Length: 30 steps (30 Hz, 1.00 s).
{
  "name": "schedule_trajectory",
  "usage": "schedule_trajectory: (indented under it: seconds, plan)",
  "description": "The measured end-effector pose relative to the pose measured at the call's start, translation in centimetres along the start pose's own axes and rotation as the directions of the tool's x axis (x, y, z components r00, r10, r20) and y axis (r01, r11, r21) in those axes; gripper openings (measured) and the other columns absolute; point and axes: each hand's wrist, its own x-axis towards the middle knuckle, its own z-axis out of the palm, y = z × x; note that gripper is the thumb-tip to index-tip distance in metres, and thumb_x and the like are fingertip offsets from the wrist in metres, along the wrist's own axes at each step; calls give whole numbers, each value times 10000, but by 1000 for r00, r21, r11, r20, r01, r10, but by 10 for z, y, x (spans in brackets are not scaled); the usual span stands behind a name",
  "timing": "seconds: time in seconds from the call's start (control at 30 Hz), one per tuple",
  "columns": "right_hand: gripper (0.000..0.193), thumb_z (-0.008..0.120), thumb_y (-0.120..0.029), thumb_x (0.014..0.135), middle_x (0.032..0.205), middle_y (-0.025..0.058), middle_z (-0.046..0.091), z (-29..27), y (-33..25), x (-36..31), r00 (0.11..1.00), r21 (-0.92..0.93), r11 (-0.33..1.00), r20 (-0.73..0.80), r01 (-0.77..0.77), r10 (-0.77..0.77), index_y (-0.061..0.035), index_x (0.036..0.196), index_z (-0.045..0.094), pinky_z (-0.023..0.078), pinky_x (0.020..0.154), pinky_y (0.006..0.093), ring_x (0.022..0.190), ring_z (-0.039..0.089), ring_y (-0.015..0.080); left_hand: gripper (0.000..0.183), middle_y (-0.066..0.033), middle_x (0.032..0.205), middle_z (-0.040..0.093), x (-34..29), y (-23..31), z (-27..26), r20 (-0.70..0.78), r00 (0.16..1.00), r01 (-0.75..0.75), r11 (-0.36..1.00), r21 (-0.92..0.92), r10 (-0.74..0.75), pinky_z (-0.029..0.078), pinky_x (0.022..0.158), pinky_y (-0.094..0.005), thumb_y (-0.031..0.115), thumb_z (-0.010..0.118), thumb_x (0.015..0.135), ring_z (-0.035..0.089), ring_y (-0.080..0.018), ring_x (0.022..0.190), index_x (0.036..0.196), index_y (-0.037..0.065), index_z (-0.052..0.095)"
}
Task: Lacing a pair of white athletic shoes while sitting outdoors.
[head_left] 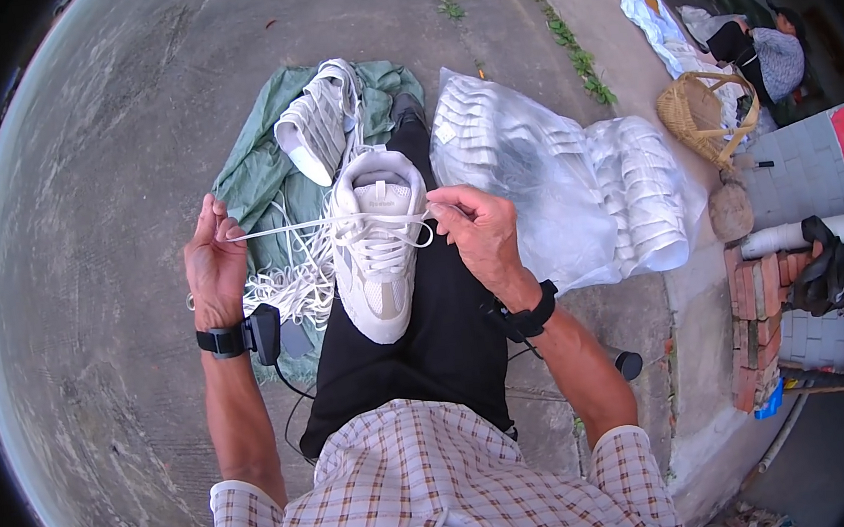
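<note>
A white sneaker (377, 242) rests on my black-trousered leg, toe pointing away from me. A white shoelace (284, 229) runs taut across its upper eyelets. My left hand (212, 265) pinches the lace's left end, out to the left of the shoe. My right hand (479, 230) pinches the lace's right end close to the shoe's right side. A second white sneaker (315, 132) lies sole-side out on a green cloth (255, 173) beyond. A heap of loose white laces (296, 290) lies between my left hand and the shoe.
Clear plastic bags of white shoes (555, 177) lie to the right on the concrete. A woven basket (705, 118) and a seated person (770, 52) are far right. Red bricks (756, 320) stack at the kerb. Both my wrists carry black strapped devices.
</note>
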Motion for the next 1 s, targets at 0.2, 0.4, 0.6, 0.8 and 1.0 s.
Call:
schedule_trajectory:
  seconds: [0.2,0.4,0.6,0.8,1.0]
  plan:
    - [113,681,14,869,763,79,706,8,3,0,987,36,993,-126,110,-104,32,971,728,476,550,251,601,614,110,249,8,952,578,-1,-10,3,-22,1000,-6,975,223,11,385,545,-180,96,580,1016,438,-32,640,1248,8,562]
    - [102,690,12,869,766,82,714,13,1,-3,981,54,990,-153,128,-118,34,961,729,475,554,245,609,617,103,233,29,896,619,-11,-26,8,-81,997,46,892,450,-11,265,466,-167,97,611,1001,359,-9,580,1216,9,624]
    - [103,702,28,832,829,159,721,13,4,0,890,-223,894,-160,389,-427,30,933,723,536,613,336,676,690,266,222,54,785,608,-26,-40,18,-78,995,102,752,651,-68,212,449,-184,148,540,1039,306,-1,527,1098,-3,691]
    - [71,685,69,818,820,160,718,15,4,-5,865,-329,828,-64,453,-498,35,880,692,536,627,334,714,705,288,198,81,669,541,-35,-49,27,-38,992,113,681,723,-124,197,455,-191,188,588,1013,305,-2,501,989,37,713]
    - [31,688,26,823,806,160,713,19,1,2,932,-283,900,-49,332,-359,24,854,688,540,629,360,707,702,283,200,75,593,495,-40,-56,39,59,998,-36,585,810,-20,226,470,-209,191,634,982,341,-18,493,929,29,738]
